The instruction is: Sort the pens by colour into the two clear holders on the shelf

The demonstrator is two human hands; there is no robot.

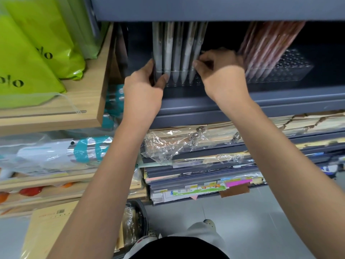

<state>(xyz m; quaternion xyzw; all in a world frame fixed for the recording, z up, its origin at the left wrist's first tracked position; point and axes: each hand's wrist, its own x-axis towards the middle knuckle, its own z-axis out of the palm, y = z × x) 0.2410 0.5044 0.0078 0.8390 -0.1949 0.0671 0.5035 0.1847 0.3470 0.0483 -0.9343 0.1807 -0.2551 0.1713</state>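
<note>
Two clear holders stand on the grey shelf [196,107]. The left holder [179,82] carries a row of grey-white pens [177,51], standing tips down. The right holder [291,71] carries reddish pens [265,45] leaning left, and its right half shows bare holes. My left hand [143,86] grips the left end of the left holder, thumb on its front. My right hand [222,71] is at the right end of the grey row, thumb and fingers pinched on the rightmost grey pen. It is motion-blurred and hides the gap between the two holders.
The shelf above [205,10] hangs low over the pen tops. Lime-green bags [37,53] sit on a wooden shelf [56,116] to the left. Stacked paper and folders [205,165] fill the shelves below. A basket [134,217] stands on the floor.
</note>
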